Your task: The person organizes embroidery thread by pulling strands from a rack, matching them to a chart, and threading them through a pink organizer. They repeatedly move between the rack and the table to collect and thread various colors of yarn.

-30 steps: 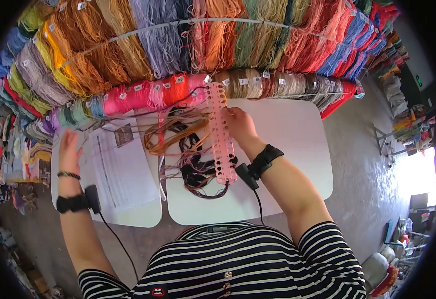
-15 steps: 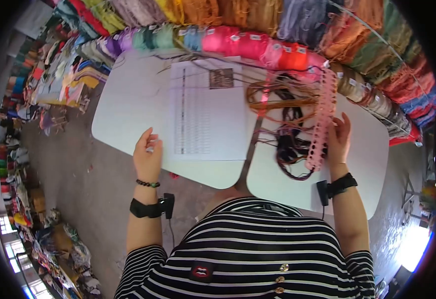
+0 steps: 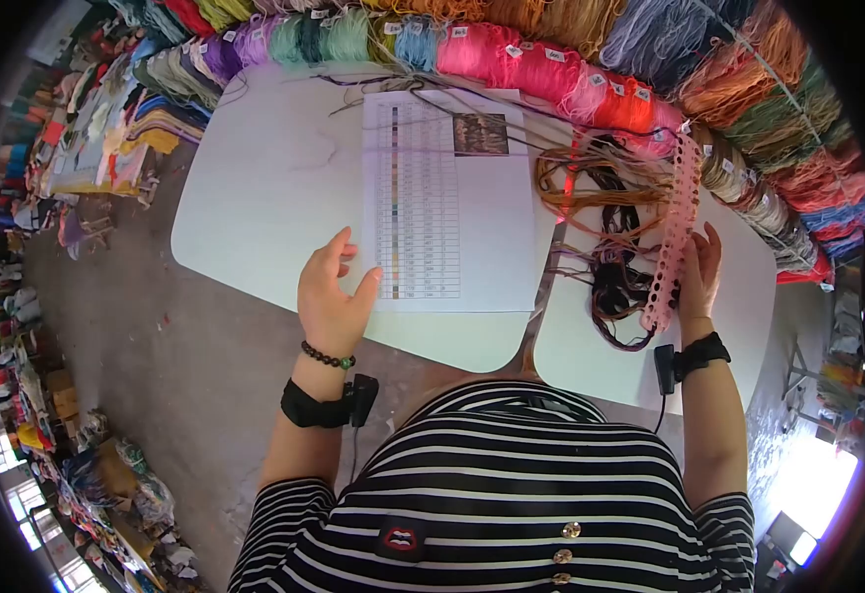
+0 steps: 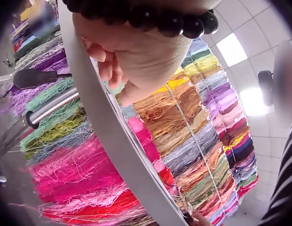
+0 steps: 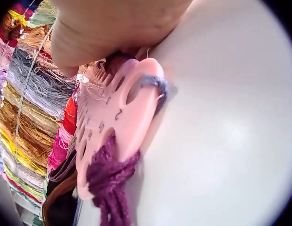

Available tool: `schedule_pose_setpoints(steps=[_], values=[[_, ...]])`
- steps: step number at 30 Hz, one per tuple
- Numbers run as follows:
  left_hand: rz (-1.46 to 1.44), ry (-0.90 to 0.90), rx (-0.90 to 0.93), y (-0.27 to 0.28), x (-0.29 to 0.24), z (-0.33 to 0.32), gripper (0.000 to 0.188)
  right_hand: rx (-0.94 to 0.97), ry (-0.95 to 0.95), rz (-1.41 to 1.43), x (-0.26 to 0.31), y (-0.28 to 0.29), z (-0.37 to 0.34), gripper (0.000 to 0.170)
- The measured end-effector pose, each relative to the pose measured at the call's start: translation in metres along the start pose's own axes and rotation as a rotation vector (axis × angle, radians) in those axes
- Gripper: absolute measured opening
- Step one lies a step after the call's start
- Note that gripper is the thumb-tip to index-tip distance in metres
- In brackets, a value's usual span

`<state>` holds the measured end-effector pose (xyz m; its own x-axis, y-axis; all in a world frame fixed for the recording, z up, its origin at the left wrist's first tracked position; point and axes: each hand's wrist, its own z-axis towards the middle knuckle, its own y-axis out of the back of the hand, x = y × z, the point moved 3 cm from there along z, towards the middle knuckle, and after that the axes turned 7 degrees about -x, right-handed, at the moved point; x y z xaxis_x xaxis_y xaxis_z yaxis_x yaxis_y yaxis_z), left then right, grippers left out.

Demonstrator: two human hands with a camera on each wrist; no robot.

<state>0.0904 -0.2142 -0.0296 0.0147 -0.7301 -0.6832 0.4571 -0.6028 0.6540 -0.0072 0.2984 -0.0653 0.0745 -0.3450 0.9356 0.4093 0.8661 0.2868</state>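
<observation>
My left hand [image 3: 339, 301] hovers by the lower left edge of a printed chart sheet [image 3: 497, 237], fingers loosely bent and holding nothing. In the left wrist view, that hand [image 4: 141, 61] is near the white table edge [image 4: 108, 127]. My right hand [image 3: 699, 282] rests at the right side of a long pink thread organizer [image 3: 678, 212], its fingers relaxed against the edge. Close up, numbers and holes show on the organizer, with purple thread [image 5: 110, 176] and a blue-grey strand [image 5: 158, 84] looped through. Brown and black threads [image 3: 630, 287] trail leftward from it.
Rows of coloured yarn hanks [image 3: 512, 54] with paper tags line the tables' back edge. Two white tabletops [image 3: 284, 178] stand side by side with a narrow gap. Loose dark strands lie across the top of the sheet. More yarn piles [image 3: 96, 158] stand at left.
The head view has swung left. My left hand has come down from beside the sheet to its lower corner. The right hand has slid lower along the organizer, its fingers loosening.
</observation>
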Motion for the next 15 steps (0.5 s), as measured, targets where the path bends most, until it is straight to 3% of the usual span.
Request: schedule_pose_setpoints(steps=[15], values=[[0.073, -0.002, -0.016, -0.006, -0.002, -0.001, 0.054, -0.026, 0.081, -0.077, -0.017, 0.005, 0.004, 0.044]])
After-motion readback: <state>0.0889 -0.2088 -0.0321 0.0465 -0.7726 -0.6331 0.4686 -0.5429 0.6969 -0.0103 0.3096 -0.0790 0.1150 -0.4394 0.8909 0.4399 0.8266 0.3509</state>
